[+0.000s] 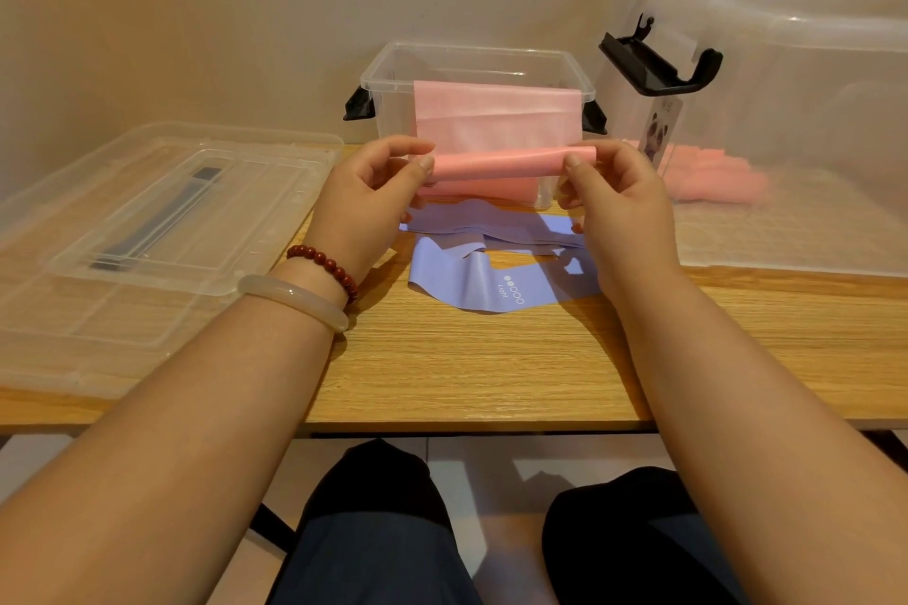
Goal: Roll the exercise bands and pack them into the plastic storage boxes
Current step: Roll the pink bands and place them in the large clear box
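Rolling is the step I judge to be in hand: the pink band (496, 162) is wound into a short tube at its near end, raised above the bench (467, 368). Its loose length runs up toward the small storage box (388, 64) at 12 o'clock; I cannot tell whether it hangs on the rim. My left hand (363, 206) pinches the tube's 9 o'clock end with thumb and curled fingers, and my right hand (619, 206) pinches the 3 o'clock end likewise. Next I would need both hands turning together, edges aligned, so the roll stays tight. The purple band (471, 285) lies unrolled at 6 o'clock.
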